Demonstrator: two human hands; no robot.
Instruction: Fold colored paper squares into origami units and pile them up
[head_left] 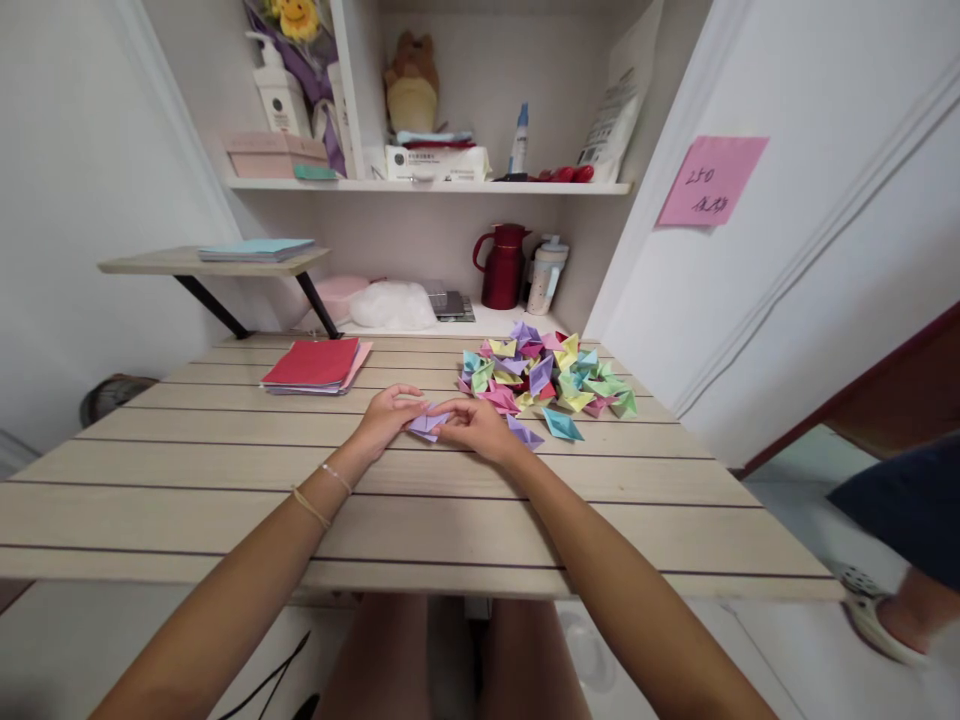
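Between my two hands, low over the striped wooden table, is a small folded piece of purple paper. My left hand grips its left side, thumb laid along the top edge. On the other side, my right hand pinches the paper between thumb and fingers. Just right of it lies a purple paper boat, and a teal paper boat sits a little farther right. Behind them spreads a heap of folded paper boats in purple, pink, yellow, green and blue.
A stack of paper with a red top sheet lies at the table's left. Above it, a raised wooden shelf bears blue paper. A red jug and a pale bottle stand behind the heap. Someone's leg shows at right.
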